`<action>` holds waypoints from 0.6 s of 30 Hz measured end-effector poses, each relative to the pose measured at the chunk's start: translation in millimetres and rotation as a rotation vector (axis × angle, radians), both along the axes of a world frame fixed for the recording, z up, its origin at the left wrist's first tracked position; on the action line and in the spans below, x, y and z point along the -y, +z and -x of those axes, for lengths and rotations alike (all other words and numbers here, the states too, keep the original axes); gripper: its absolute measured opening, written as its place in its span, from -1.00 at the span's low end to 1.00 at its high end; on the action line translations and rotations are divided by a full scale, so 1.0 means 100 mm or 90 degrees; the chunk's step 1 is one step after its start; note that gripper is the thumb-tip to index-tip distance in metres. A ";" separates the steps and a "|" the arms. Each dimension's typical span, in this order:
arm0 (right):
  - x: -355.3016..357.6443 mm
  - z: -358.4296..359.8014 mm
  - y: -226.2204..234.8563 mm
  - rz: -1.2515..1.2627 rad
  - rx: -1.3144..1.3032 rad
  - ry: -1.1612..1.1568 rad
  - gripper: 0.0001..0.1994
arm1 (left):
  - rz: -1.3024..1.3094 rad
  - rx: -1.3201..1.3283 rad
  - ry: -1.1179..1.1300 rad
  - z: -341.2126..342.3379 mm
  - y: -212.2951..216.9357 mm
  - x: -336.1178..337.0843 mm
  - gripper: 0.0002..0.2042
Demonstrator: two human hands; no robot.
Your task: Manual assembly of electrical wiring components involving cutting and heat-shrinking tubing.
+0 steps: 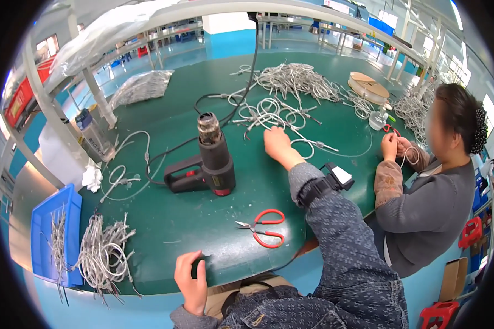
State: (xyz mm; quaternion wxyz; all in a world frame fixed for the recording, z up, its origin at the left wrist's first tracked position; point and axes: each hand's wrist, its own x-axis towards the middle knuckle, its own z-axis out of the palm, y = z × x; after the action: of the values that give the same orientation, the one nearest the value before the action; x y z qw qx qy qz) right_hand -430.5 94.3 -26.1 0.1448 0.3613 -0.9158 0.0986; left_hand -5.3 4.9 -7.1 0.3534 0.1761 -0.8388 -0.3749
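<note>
My right hand point(278, 145) reaches far over the green table, its fingers bent down onto the near edge of a loose group of white cables point(274, 112). It appears to pinch one of them; the fingertips are partly hidden. Close to the table's front edge, my left hand point(191, 282) hangs with thumb and fingers apart and holds nothing. Between the hands lie red-handled scissors point(266, 229), blades spread a little and pointing left. A black heat gun point(217, 162) stands with its metal nozzle up, left of my right hand.
A blue bin point(74, 219) and a bundle of cables point(101, 255) sit at the front left. More cables point(299, 79) are heaped at the back, near a spool point(368, 88). At the right, a co-worker point(431, 203) handles a cable. The heat gun's black cord point(181, 143) crosses the table.
</note>
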 end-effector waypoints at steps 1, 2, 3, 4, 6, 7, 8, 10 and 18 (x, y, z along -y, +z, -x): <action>-0.06 0.20 -0.09 0.021 -0.029 -0.045 -0.82 | -0.057 -0.007 0.002 0.02 -0.03 -0.01 -0.77; -0.03 0.34 -0.13 0.044 -0.055 -0.084 -0.80 | -0.113 -0.011 0.009 0.04 -0.07 0.01 -0.78; 0.03 0.37 -0.11 0.050 -0.059 -0.078 -0.80 | -0.107 -0.016 0.015 0.02 -0.10 0.03 -0.78; 0.08 0.39 -0.12 0.021 -0.062 -0.077 -0.80 | -0.085 -0.005 0.017 -0.01 -0.12 0.06 -0.78; 0.11 0.40 -0.15 -0.046 -0.062 -0.077 -0.79 | -0.050 0.024 0.020 -0.04 -0.12 0.04 -0.79; 0.14 0.45 -0.14 -0.048 -0.063 -0.074 -0.79 | -0.052 0.022 0.023 -0.02 -0.13 0.04 -0.79; 0.15 0.47 -0.12 -0.040 -0.048 -0.046 -0.79 | -0.063 0.024 0.023 -0.01 -0.11 0.04 -0.81; 0.16 0.52 -0.06 -0.027 -0.014 0.008 -0.80 | -0.087 0.029 0.024 0.01 -0.08 0.03 -0.84; 0.07 0.65 0.71 0.482 0.464 0.041 -0.71 | -0.082 0.041 0.023 0.02 -0.06 0.06 -0.88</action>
State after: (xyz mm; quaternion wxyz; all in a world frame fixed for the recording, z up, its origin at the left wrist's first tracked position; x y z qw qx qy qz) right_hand -495.7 87.0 44.7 -0.0661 0.2540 -0.7952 0.5466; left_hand -7.5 -0.7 -12.7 0.3208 0.2258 -0.8204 -0.4160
